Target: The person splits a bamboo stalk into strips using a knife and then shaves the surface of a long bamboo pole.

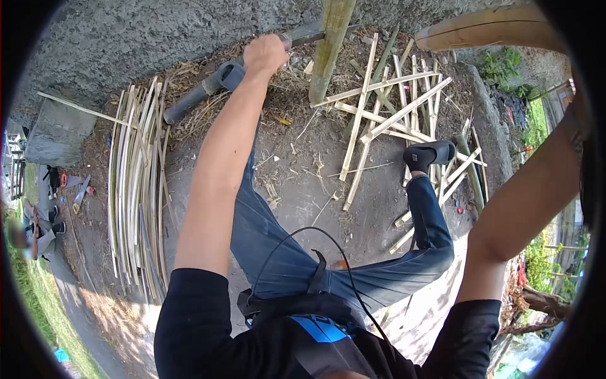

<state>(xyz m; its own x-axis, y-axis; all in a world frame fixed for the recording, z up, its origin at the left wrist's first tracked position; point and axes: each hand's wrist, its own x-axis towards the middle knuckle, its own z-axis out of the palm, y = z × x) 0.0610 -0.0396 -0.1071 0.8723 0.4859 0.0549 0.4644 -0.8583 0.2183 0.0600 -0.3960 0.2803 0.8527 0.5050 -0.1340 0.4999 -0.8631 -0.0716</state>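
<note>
My left hand (pixel 265 53) is wrapped round the handle of a machete (pixel 305 34), arm stretched out ahead. Its blade points right and meets a greenish bamboo pole (pixel 328 57), with the tip showing on the far side. The pole's lower end comes down by the pile of split bamboo strips (pixel 391 120). My right arm (pixel 524 208) reaches up to the right edge, and the hand itself lies beyond the view. A thick tan bamboo piece (pixel 486 30) enters from the upper right.
Long bamboo strips (pixel 136 189) lie bundled at left, near a stone block (pixel 60 132). Beside my left forearm are a grey tube (pixel 192 101) and a slipper (pixel 230 74). A rough wall (pixel 151 38) runs along the top. Another person (pixel 41 230) sits far left near a saw (pixel 81 191).
</note>
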